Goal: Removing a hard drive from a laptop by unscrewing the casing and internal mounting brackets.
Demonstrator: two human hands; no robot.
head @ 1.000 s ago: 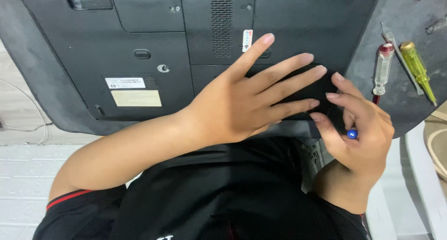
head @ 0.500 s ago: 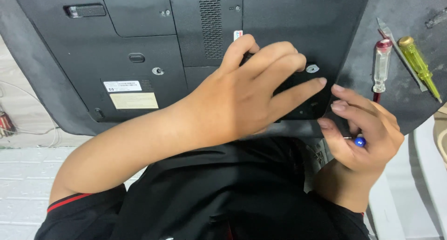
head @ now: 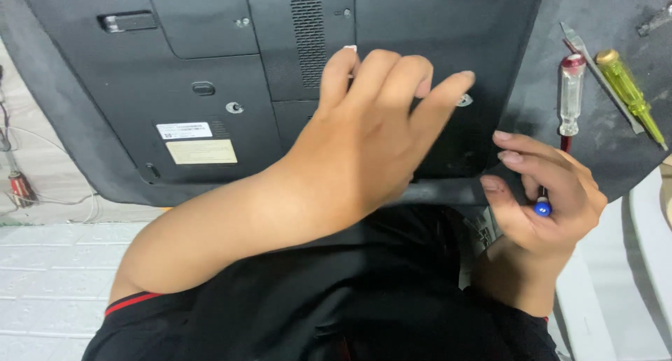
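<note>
Laptop (head: 210, 88), underside up on the dark mat (head: 602, 158) mid-counter: rigid, fairly heavy, smooth; best gripped at its edges. Left hand (head: 371, 144) rests on the base, fingers curled, grasping nothing. Right hand (head: 542, 193) pinches a blue-tipped screwdriver (head: 542, 207) nearby.

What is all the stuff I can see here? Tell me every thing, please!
laptop: one, black, upside down on the mat, centre
stickers: two, white and yellowish, on the laptop's base
mat: one, dark grey, under the laptop
clear-handled screwdriver: one, red cap, on the mat at right
yellow screwdriver: one, on the mat, far right
small tool: one, blue tip, in the right hand
left hand: over the laptop's base, fingers curled
right hand: at the laptop's near edge, holding the small tool
</note>
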